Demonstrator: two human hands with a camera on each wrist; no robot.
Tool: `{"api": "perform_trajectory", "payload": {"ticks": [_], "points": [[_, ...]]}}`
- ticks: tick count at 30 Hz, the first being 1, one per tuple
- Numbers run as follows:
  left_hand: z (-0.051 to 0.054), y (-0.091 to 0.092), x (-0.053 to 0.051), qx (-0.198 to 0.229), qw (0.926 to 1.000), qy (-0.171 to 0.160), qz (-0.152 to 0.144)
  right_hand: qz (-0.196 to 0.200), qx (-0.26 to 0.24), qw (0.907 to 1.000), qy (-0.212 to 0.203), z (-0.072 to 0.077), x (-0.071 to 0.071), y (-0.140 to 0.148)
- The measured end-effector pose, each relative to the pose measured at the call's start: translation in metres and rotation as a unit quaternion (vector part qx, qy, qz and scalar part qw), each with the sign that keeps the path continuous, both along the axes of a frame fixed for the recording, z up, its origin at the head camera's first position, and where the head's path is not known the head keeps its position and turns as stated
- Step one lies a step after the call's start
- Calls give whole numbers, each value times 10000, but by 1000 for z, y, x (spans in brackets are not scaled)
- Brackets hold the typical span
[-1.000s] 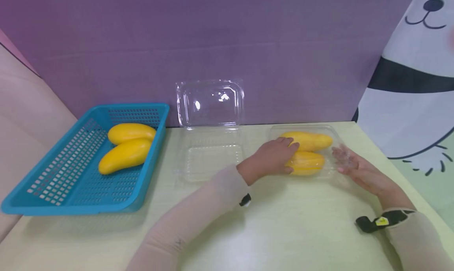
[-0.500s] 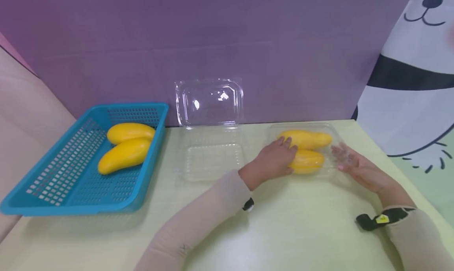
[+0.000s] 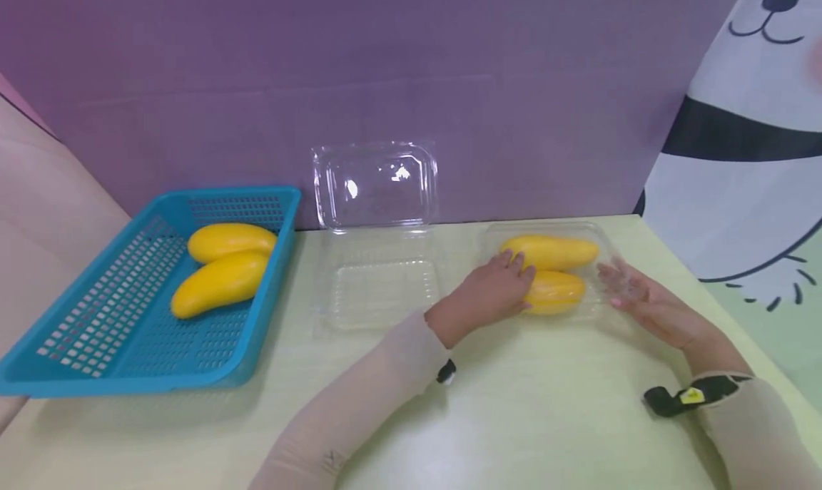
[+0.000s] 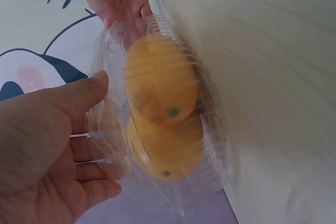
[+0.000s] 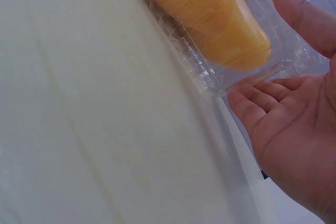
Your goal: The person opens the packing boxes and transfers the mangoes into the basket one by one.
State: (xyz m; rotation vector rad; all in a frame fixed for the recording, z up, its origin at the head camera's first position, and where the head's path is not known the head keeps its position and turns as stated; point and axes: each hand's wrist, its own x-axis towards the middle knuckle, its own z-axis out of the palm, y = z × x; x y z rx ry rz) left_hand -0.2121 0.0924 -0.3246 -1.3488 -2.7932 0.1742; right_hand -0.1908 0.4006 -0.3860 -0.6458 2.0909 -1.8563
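Observation:
A clear plastic clamshell container (image 3: 581,227) with two yellow mangoes inside, a far one (image 3: 559,252) and a near one (image 3: 557,291), lies at the table's right. Its lid appears down over them. My left hand (image 3: 491,290) holds the container's left end; in the left wrist view the thumb is at the upper edge and the fingers curl against the side. At the opposite end is my right hand (image 3: 655,304). The right wrist view shows its fairly straight fingers touching the container's end wall (image 5: 212,83), palm up and thumb raised.
Another clear clamshell container (image 3: 385,294) stands open at the table's back, its lid (image 3: 375,187) upright near the purple backdrop (image 3: 411,105). On the left, a blue basket (image 3: 247,347) holds two more mangoes (image 3: 221,283). The table's right edge runs close behind my right hand.
The view has shifted slightly. Both hands stay at the ends of the filled container, with hardly any movement; the basket and the other container are as before.

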Motion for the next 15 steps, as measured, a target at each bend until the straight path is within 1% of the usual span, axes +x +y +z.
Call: {"api": "perform_trajectory", "payload": {"ticks": [2, 6, 9, 11, 15], "points": [[1, 1, 1, -66, 9999, 90, -51, -13, -12, 10000, 17, 1, 0, 0], [0, 2, 2, -292, 9986, 398, -208, -129, 199, 9997, -53, 1, 0, 1], [-1, 5, 3, -470, 9967, 600, -267, -208, 366, 9991, -99, 2, 0, 1], [-2, 7, 3, -557, 9958, 677, -273, -206, 383, 9990, -124, 2, 0, 0], [-2, 8, 3, -579, 9947, 784, -336, -167, 318, 9992, -180, 2, 0, 0]]}}
